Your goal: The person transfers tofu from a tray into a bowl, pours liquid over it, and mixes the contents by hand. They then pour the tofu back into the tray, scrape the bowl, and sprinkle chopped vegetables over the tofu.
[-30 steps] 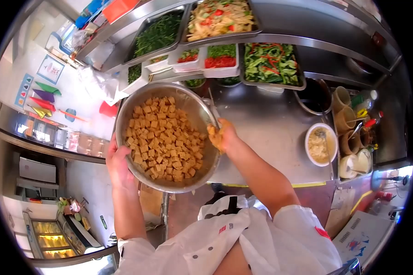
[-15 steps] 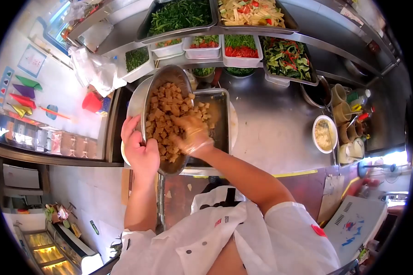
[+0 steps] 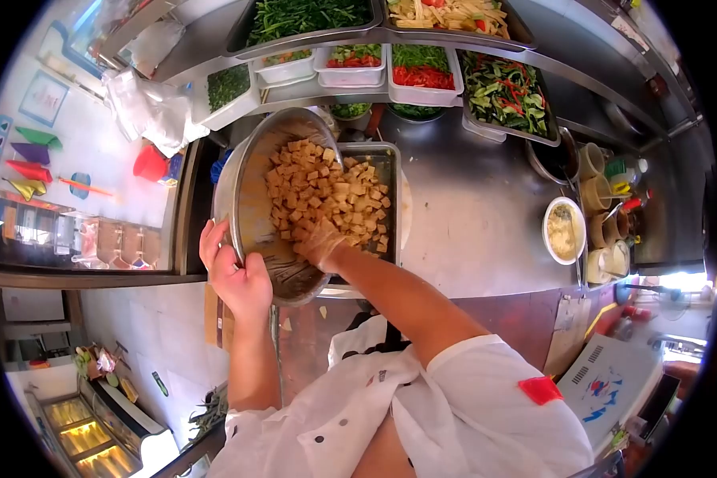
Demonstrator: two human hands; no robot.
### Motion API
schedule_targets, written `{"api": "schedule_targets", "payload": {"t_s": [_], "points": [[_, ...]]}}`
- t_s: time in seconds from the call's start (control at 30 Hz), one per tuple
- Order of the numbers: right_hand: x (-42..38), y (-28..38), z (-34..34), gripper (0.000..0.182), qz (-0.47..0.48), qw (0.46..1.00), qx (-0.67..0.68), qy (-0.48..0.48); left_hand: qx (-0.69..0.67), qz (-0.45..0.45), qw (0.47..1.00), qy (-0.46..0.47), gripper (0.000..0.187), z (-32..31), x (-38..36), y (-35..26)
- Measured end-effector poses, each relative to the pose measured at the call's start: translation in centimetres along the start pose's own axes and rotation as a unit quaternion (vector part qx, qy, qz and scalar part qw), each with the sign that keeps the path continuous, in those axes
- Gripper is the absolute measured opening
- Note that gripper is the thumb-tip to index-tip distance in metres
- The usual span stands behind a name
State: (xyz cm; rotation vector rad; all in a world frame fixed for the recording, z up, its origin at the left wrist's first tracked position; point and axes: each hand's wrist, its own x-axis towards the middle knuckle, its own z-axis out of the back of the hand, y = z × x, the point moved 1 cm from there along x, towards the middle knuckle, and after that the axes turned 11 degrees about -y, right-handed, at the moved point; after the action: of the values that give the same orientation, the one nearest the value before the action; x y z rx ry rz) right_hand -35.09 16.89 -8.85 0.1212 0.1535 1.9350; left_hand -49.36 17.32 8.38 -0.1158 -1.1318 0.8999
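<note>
My left hand (image 3: 235,267) grips the near-left rim of a large metal bowl (image 3: 251,187), which is tipped to the right over a rectangular metal tray (image 3: 392,171). Brown cubes that look like tofu (image 3: 315,187) spread from the bowl into the tray. My right hand (image 3: 323,245), in a clear plastic glove, lies against the cubes at the bowl's near side. Its fingers look outstretched, with the tips partly hidden among the cubes.
Trays of green vegetables (image 3: 311,20) and pale strips (image 3: 450,17) fill the shelf above. White tubs of cut vegetables (image 3: 424,72) line the lower ledge. On the right of the steel counter (image 3: 470,215) stand a white bowl (image 3: 564,231) and several seasoning containers (image 3: 601,211).
The bowl has tilted further right, and more cubes have slid into the tray, baring its left inner wall. My right hand has moved slightly left and down.
</note>
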Motion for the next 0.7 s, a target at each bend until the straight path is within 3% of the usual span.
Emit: {"api": "schedule_targets", "payload": {"t_s": [0.07, 0.17, 0.2, 0.33, 0.43, 0.47, 0.57, 0.63, 0.7], "points": [[-1.7, -0.9, -0.4, 0.039, -0.002, 0.999, 0.003, -0.047, 0.002, 0.01, 1.0, -0.008, 0.024, 0.0, -0.4, 0.5], [-2.5, -3.0, -8.3, 0.033, 0.006, 0.966, 0.085, -0.243, 0.011, -0.007, 1.0, -0.017, 0.013, 0.1, -0.6, 0.1], [-3.6, -3.3, -7.5, 0.032, 0.017, 0.96, 0.068, -0.27, 0.011, -0.018, 1.0, -0.009, 0.009, 0.3, -0.6, -0.2], [-7.4, -3.6, -5.4, 0.039, -0.035, 0.985, 0.01, -0.169, 0.001, -0.068, 0.998, 0.015, 0.012, 0.9, -0.6, -1.3], [-8.5, -4.3, -6.9, 0.042, -0.145, 0.989, -0.012, -0.022, -0.004, -0.08, 0.997, 0.009, 0.016, 1.5, 0.3, -1.5], [-8.5, -4.4, -8.0, 0.049, -0.181, 0.983, -0.008, -0.014, -0.002, -0.069, 0.998, -0.002, 0.016, 1.7, 0.7, -1.3], [-9.0, -3.0, -0.2, 0.063, -0.199, 0.973, 0.072, 0.094, 0.001, -0.081, 0.997, -0.008, 0.015, 1.9, 0.8, -1.8], [-9.8, -3.6, 0.7, 0.06, -0.212, 0.956, 0.201, 0.026, -0.019, -0.11, 0.994, -0.001, 0.014, 1.8, 0.5, -2.0], [-10.1, -4.6, -1.1, 0.053, -0.237, 0.915, 0.321, -0.055, -0.009, -0.069, 0.997, -0.024, 0.013, 2.2, 1.0, -1.3]]}}
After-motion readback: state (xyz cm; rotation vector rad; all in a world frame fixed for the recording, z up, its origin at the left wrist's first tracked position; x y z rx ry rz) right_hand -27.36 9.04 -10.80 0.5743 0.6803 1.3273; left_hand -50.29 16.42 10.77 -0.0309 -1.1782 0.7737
